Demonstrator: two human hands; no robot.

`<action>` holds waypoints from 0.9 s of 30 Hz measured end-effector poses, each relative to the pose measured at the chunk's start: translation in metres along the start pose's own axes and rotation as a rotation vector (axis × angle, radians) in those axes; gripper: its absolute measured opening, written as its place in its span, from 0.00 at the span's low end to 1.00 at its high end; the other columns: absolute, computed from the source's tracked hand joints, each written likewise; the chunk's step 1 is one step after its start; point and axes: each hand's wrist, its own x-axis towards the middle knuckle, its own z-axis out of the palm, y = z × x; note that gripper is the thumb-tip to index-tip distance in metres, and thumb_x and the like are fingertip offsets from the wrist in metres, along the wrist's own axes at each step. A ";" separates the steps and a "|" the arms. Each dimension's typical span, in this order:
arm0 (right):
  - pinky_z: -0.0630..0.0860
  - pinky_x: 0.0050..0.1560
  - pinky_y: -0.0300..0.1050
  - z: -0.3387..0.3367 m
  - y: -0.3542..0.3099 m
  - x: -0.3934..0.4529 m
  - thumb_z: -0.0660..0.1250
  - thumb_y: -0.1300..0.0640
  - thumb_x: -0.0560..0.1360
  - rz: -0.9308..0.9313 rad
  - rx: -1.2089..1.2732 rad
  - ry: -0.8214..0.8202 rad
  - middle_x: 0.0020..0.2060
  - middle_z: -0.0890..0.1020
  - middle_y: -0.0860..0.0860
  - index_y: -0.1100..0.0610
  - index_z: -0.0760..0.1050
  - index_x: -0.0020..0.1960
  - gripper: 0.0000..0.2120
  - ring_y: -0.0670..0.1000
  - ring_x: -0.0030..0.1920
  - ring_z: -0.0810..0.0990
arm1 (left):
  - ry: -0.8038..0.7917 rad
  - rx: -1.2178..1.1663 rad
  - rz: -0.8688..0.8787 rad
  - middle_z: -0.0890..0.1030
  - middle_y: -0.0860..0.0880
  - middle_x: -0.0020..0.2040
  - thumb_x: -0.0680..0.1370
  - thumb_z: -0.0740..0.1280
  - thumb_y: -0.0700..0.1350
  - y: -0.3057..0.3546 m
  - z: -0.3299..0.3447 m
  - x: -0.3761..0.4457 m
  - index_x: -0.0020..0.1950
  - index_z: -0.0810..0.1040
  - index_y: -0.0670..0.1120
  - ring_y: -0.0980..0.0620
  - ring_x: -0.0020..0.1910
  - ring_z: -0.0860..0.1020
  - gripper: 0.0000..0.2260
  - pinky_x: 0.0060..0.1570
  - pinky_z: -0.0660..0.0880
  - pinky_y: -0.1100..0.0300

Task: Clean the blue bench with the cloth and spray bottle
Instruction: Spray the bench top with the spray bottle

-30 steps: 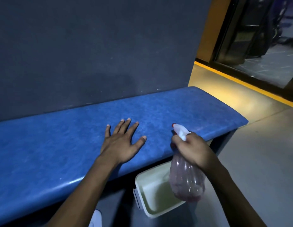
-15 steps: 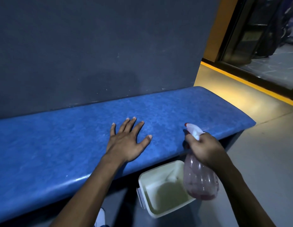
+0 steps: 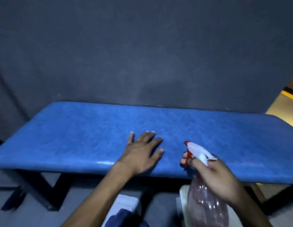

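Note:
The blue bench (image 3: 80, 138) spans the view against a dark wall. My left hand (image 3: 142, 153) lies flat on its seat near the front edge, fingers spread, holding nothing. My right hand (image 3: 216, 176) grips a clear pinkish spray bottle (image 3: 206, 208) by the neck, a finger on the red trigger. Its white head with the red nozzle (image 3: 198, 149) points left over the seat. No cloth is clearly in view; a white and dark blue thing (image 3: 124, 210) near my left forearm may be fabric or a shoe.
A pale plastic bin (image 3: 183, 195) stands on the floor under the bench's front edge, behind the bottle. Dark crossed bench legs (image 3: 44, 189) stand at the lower left. The dark wall (image 3: 142, 54) rises behind the seat. A yellow floor strip (image 3: 289, 95) shows at the far right.
The view has swung left, so the whole bench now shows. My right hand has raised the bottle and brought it over the seat edge. My left hand stays flat on the seat.

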 end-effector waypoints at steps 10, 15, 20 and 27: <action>0.77 0.52 0.59 0.165 -0.080 0.035 0.56 0.47 0.72 -0.269 -0.394 -0.289 0.42 0.78 0.51 0.53 0.66 0.53 0.14 0.58 0.44 0.77 | 0.090 0.059 -0.622 0.51 0.55 0.86 0.80 0.44 0.68 -0.193 -0.036 -0.084 0.83 0.53 0.63 0.50 0.85 0.48 0.30 0.79 0.43 0.33; 0.76 0.53 0.54 0.200 -0.101 0.042 0.53 0.47 0.74 -0.296 -0.522 -0.324 0.43 0.78 0.48 0.45 0.68 0.65 0.20 0.59 0.50 0.78 | 0.138 0.032 -0.615 0.51 0.56 0.86 0.78 0.41 0.65 -0.197 -0.030 -0.082 0.83 0.53 0.63 0.51 0.85 0.47 0.32 0.79 0.41 0.33; 0.73 0.47 0.54 0.196 -0.093 0.040 0.54 0.48 0.74 -0.262 -0.495 -0.219 0.39 0.74 0.47 0.47 0.68 0.59 0.14 0.57 0.44 0.75 | 0.173 0.030 -0.591 0.52 0.55 0.86 0.79 0.42 0.61 -0.200 -0.025 -0.084 0.83 0.54 0.61 0.50 0.85 0.48 0.30 0.78 0.41 0.32; 0.67 0.45 0.54 0.200 -0.086 0.037 0.55 0.49 0.76 -0.254 -0.512 -0.248 0.40 0.69 0.46 0.43 0.61 0.47 0.03 0.56 0.42 0.68 | 0.180 0.051 -0.597 0.53 0.55 0.86 0.78 0.41 0.62 -0.202 -0.024 -0.083 0.82 0.55 0.62 0.50 0.85 0.48 0.31 0.78 0.42 0.32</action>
